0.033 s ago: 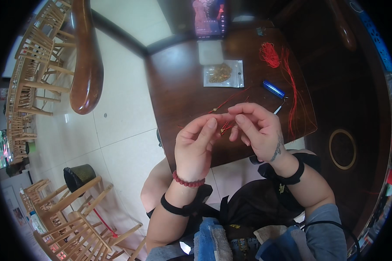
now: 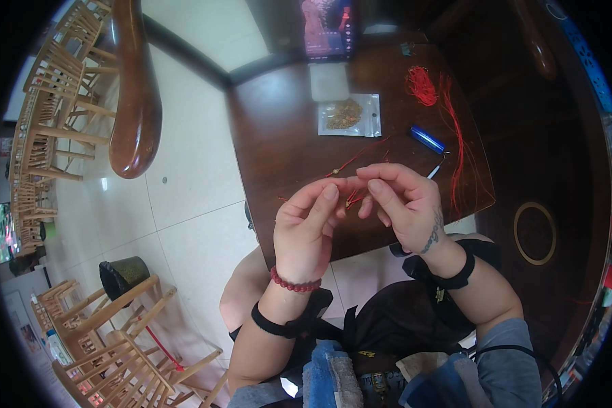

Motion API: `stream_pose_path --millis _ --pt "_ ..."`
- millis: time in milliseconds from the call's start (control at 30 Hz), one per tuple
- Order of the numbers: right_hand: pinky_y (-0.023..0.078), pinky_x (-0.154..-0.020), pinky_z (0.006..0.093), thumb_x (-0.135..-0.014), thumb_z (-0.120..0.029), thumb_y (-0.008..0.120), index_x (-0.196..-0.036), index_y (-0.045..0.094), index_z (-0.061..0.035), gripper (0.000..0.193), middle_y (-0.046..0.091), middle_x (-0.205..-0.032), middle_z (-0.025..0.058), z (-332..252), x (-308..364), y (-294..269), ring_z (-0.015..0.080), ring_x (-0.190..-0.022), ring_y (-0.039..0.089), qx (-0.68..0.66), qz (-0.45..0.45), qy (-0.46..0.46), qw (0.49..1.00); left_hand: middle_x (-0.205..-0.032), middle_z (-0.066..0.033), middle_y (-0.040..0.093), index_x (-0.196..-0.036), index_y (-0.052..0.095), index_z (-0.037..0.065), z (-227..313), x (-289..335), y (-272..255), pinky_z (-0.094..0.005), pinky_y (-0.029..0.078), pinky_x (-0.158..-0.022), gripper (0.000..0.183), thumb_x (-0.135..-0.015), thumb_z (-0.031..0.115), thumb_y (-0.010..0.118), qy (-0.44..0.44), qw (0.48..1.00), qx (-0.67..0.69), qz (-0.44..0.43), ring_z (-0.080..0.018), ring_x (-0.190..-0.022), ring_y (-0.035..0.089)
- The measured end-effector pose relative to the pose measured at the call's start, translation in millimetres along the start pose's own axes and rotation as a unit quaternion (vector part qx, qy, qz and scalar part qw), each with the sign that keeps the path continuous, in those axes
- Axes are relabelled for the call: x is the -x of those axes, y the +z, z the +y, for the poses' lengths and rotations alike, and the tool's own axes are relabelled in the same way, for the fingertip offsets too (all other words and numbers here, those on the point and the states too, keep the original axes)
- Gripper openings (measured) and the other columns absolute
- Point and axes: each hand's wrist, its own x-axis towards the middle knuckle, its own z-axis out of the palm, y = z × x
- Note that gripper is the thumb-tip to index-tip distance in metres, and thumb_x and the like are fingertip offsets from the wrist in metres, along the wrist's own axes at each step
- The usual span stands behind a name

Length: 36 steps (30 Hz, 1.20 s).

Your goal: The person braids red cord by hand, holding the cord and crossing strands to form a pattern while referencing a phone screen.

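Left hand (image 2: 304, 228), right hand (image 2: 406, 209) — thumbs near forefingers, any pinch indiscernible; red cord (image 2: 352, 198) beneath; likely fine cordwork — steadiness needed next.

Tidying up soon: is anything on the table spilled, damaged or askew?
Nothing looks spilled or damaged. Only the loose red strands look untidy, straggling down the right side of the table near the bunched red cord.

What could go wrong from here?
The right hand might brush the white-handled tool lying close by and knock it aside. The loose red cords near the right side of the table could tangle. Fingers partly hide the red strands between the hands, so a slip there might go unnoticed.
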Motion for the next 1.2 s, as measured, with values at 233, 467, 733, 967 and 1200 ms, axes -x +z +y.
stream_pose_path --millis 233,467,733,967,1200 --pt "0.049 -0.079 0.0228 -0.099 -0.017 0.052 -0.118 0.057 0.0023 0.028 0.068 -0.105 0.0119 4.4 -4.2 1.2 0.0124 -0.095 0.064 0.031 0.067 -0.072 0.995 -0.091 -0.0045 0.064 -0.108 0.061 0.001 0.6 0.4 2.5 -0.0221 0.045 -0.067 0.02 -0.099 0.015 0.052 -0.037 0.997 0.068 -0.001 -0.0083 -0.07 0.051" --pt "0.048 -0.087 0.0273 -0.098 -0.016 0.053 -0.12 0.052 0.0029 0.03 0.068 -0.106 0.0142 1.7 -8.3 -4.5 0.0153 -0.099 0.064 -0.043 0.093 -0.038 0.994 -0.087 -0.0058 0.066 -0.109 0.063 -0.002 -3.7 -2.0 -1.7 -0.0228 0.048 -0.067 0.02 -0.096 0.012 0.056 -0.046 0.995 0.088 0.025 -0.0088 -0.07 0.058" --pt "0.051 -0.079 0.0259 -0.092 -0.005 0.061 -0.105 0.063 0.0026 0.015 0.068 -0.1 0.0108 0.4 -2.7 -4.2 0.0142 -0.092 0.064 -0.112 0.048 0.023 0.992 -0.088 -0.0065 0.066 -0.111 0.062 -0.004 -7.3 -2.4 -0.5 -0.0232 0.048 -0.069 0.021 -0.097 0.01 0.055 -0.036 0.996 0.081 0.01 -0.0088 -0.073 0.056" --pt "0.048 -0.074 0.0213 -0.085 0.0 0.067 -0.096 0.067 0.0011 0.011 0.062 -0.091 0.0052 8.1 -4.5 0.0 0.0092 -0.082 0.06 0.012 0.042 -0.079 0.996 -0.087 -0.0059 0.066 -0.106 0.063 -0.003 -10.1 -1.2 -1.8 -0.0215 0.047 -0.068 0.018 -0.096 0.011 0.057 -0.036 0.997 0.073 0.003 -0.0076 -0.071 0.055" --pt "0.047 -0.063 0.0214 -0.082 -0.003 0.07 -0.089 0.069 -0.0022 0.008 0.062 -0.087 0.0045 0.3 -1.3 5.3 0.009 -0.076 0.059 0.165 0.064 -0.089 0.98 -0.085 -0.0051 0.066 -0.104 0.063 -0.001 -11.9 -0.4 0.6 -0.0199 0.046 -0.066 0.016 -0.095 0.012 0.059 -0.03 0.998 0.056 0.018 -0.0067 -0.069 0.054"
